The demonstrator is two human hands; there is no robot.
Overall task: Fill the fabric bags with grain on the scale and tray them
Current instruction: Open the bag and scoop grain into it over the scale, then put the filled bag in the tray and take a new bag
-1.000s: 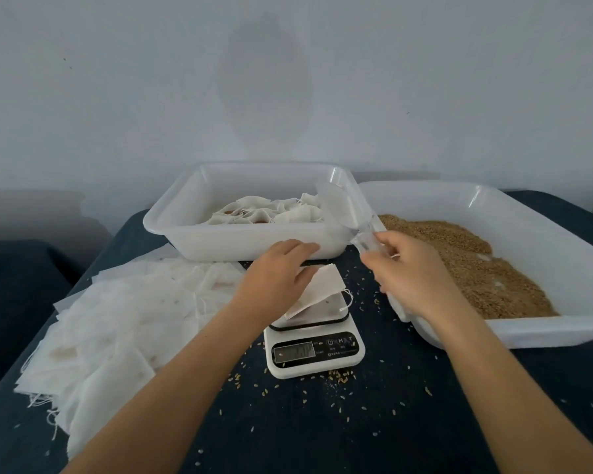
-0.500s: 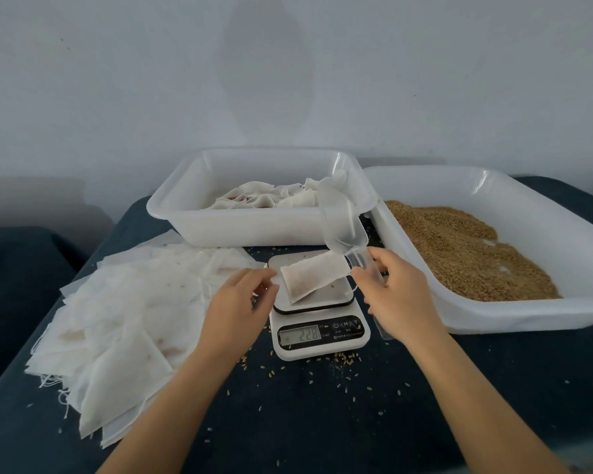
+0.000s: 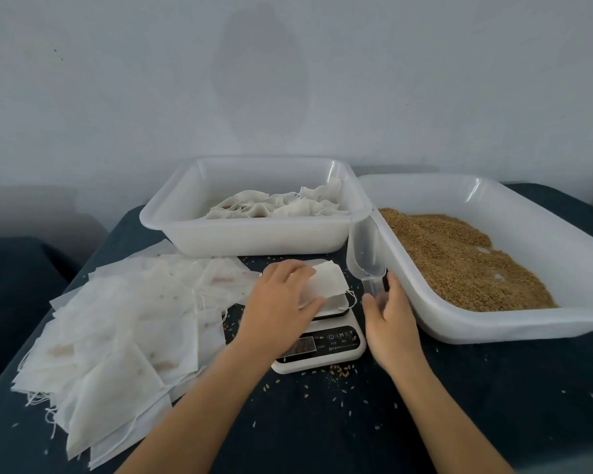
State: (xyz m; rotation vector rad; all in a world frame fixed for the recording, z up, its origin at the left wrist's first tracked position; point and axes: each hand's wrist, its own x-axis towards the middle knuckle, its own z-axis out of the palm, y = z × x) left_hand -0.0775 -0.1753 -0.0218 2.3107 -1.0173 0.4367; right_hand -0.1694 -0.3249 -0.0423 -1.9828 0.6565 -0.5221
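Note:
A white fabric bag [image 3: 327, 283] lies on the platform of the small white scale [image 3: 336, 340]. My left hand [image 3: 281, 302] grips the bag's left end, fingers on top and thumb at its near edge. My right hand [image 3: 391, 323] holds the handle end of a clear plastic scoop [image 3: 363, 251], which stands bowl-up against the wall of the grain tray [image 3: 493, 328]. Brown grain [image 3: 459, 261] covers that tray's floor. Behind the scale, a second white tray [image 3: 254, 241] holds several tied bags [image 3: 281, 206].
A wide pile of flat empty bags [image 3: 117, 319] covers the table's left side, right up to the scale. Loose grains [image 3: 339, 371] lie scattered on the dark cloth in front of the scale. A pale wall rises close behind both trays.
My left hand has moved from beside the scale onto the bag and taken hold of it. The scoop has shifted right and now leans on the grain tray.

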